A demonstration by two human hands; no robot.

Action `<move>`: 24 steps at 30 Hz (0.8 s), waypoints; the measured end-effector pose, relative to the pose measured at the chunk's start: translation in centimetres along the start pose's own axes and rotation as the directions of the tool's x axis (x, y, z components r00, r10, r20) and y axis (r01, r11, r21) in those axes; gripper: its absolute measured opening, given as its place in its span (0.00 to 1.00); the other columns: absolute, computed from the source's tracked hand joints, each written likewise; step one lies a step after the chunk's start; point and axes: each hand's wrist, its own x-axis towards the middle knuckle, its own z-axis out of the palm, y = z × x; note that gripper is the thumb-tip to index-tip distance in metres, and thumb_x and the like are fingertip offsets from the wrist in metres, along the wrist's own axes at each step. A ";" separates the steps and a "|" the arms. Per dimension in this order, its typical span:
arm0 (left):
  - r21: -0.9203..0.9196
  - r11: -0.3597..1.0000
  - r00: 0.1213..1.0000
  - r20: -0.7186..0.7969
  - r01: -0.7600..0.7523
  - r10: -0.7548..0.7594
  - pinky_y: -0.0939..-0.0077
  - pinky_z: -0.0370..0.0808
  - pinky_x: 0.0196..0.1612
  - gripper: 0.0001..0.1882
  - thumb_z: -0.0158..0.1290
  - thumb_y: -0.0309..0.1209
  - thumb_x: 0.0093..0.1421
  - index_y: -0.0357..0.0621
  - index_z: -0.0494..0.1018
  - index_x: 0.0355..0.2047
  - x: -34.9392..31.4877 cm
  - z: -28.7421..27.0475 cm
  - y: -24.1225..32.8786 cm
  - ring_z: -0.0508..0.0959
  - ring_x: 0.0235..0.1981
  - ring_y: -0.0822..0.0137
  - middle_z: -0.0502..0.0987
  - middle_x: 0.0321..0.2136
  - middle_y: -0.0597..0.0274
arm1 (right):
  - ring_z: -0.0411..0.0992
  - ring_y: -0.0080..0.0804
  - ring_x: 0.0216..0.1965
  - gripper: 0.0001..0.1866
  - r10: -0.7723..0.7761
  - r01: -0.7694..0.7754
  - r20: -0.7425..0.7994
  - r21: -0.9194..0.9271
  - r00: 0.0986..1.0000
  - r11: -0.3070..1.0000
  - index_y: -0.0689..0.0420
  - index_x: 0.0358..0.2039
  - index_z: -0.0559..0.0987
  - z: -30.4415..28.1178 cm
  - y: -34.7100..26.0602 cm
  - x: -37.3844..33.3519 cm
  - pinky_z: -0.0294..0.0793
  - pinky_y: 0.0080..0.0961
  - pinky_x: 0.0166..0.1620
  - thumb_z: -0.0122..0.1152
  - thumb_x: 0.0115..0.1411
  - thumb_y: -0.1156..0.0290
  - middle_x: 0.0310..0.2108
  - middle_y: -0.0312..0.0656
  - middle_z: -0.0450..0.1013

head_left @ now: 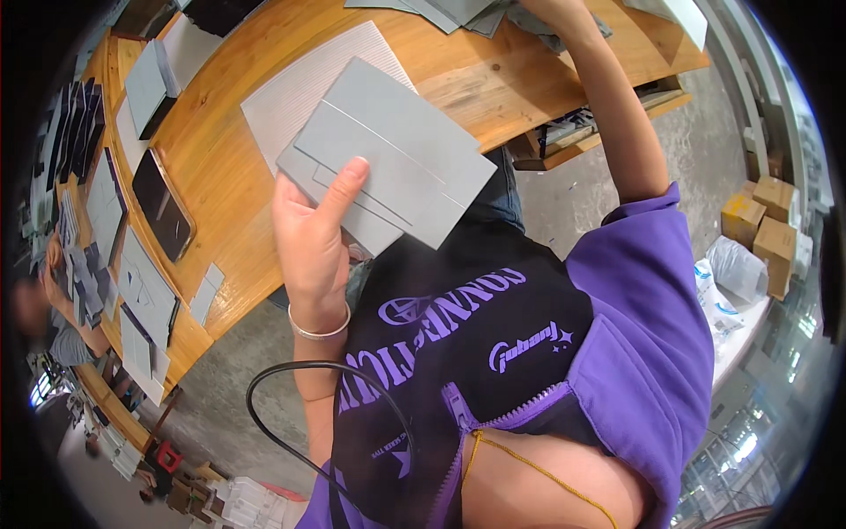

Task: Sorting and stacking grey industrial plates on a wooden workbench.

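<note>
Flat grey cardboard pieces (401, 145) with thin pale crease lines and cut slots are in my left hand (310, 238). Its thumb presses on the top face, and the fingers are hidden underneath. The pieces are held tilted above the near edge of the table, partly over a white ribbed sheet (286, 97). At the far right of the table is my right hand (548, 11), cut off by the upper edge of the picture, so its fingers do not show. Close by it lie flat grey sheets (449, 11) and crumpled grey material (560, 40).
The wooden table (233, 198) curves around me. A dark phone (164, 204), a grey stack (150, 84) and several grey cut pieces (145, 282) lie to the left. Another person's hand (55, 256) is at the far left. Cardboard boxes (774, 242) stand at right.
</note>
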 end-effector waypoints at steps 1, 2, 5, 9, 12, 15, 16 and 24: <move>0.005 1.000 1.000 -0.020 -0.024 0.024 0.76 0.70 0.48 0.23 0.58 0.22 0.56 0.32 0.64 0.51 0.1 -0.2 0.1 0.74 0.43 0.69 0.74 0.43 0.56 | 0.74 0.28 0.29 0.15 -0.014 0.010 -0.039 -0.103 0.999 0.995 0.66 0.36 0.79 0.2 -0.2 -0.1 0.73 0.22 0.37 0.61 0.57 0.65 0.28 0.44 0.78; 0.010 0.999 0.998 -0.039 -0.047 0.047 0.76 0.70 0.48 0.23 0.58 0.23 0.56 0.32 0.64 0.51 0.1 -0.4 0.2 0.74 0.43 0.69 0.74 0.43 0.56 | 0.74 0.28 0.29 0.15 -0.014 0.010 -0.035 -0.102 0.999 0.995 0.66 0.36 0.79 0.3 -0.1 -0.1 0.73 0.22 0.37 0.61 0.57 0.65 0.28 0.44 0.78; 0.012 0.997 0.995 -0.059 -0.078 0.079 0.77 0.69 0.49 0.22 0.58 0.23 0.57 0.32 0.65 0.51 0.2 -0.3 0.5 0.74 0.43 0.70 0.74 0.43 0.57 | 0.75 0.37 0.29 0.14 -0.046 0.024 -0.046 -0.405 0.998 0.914 0.63 0.36 0.79 0.6 0.3 -0.6 0.74 0.29 0.37 0.62 0.55 0.66 0.28 0.49 0.77; 0.022 0.995 0.989 -0.109 -0.098 0.099 0.77 0.69 0.48 0.22 0.58 0.24 0.57 0.32 0.65 0.50 0.3 -0.9 0.5 0.74 0.43 0.70 0.74 0.44 0.57 | 0.74 0.35 0.30 0.16 -0.369 0.319 -0.050 -0.404 0.928 0.857 0.61 0.41 0.78 2.4 -2.0 -2.0 0.73 0.28 0.36 0.63 0.55 0.64 0.31 0.47 0.76; 0.041 0.993 0.986 -0.116 -0.114 0.118 0.77 0.69 0.48 0.21 0.58 0.24 0.57 0.32 0.66 0.50 0.5 -0.9 0.4 0.74 0.43 0.70 0.74 0.43 0.57 | 0.72 0.18 0.30 0.16 0.093 -0.256 0.542 0.234 0.835 0.938 0.63 0.41 0.78 2.8 -8.8 -5.6 0.70 0.13 0.34 0.60 0.60 0.62 0.29 0.34 0.75; 0.058 0.992 0.988 -0.100 -0.115 0.120 0.77 0.69 0.48 0.21 0.57 0.25 0.58 0.32 0.66 0.50 0.7 -0.6 0.6 0.73 0.44 0.70 0.74 0.43 0.57 | 0.71 0.15 0.28 0.20 0.029 -0.201 0.650 0.192 0.760 0.961 0.64 0.40 0.78 4.1 -9.0 -8.1 0.69 0.14 0.33 0.65 0.56 0.60 0.25 0.31 0.74; 0.039 0.992 0.987 -0.096 -0.122 0.125 0.76 0.69 0.48 0.20 0.57 0.25 0.58 0.31 0.66 0.50 0.7 -0.4 0.6 0.73 0.44 0.70 0.74 0.43 0.57 | 0.70 0.15 0.28 0.20 -0.023 -0.152 0.732 0.171 0.681 0.974 0.65 0.40 0.78 3.9 -9.2 -8.0 0.69 0.14 0.33 0.66 0.55 0.61 0.25 0.32 0.74; -0.046 0.995 0.996 -0.039 -0.088 0.086 0.75 0.68 0.50 0.19 0.54 0.24 0.59 0.31 0.67 0.49 0.4 -1.7 0.7 0.73 0.44 0.69 0.74 0.44 0.56 | 0.72 0.17 0.31 0.15 0.365 -0.460 0.498 0.079 0.787 0.884 0.62 0.41 0.78 2.1 -10.1 -4.4 0.69 0.12 0.35 0.61 0.59 0.65 0.32 0.34 0.76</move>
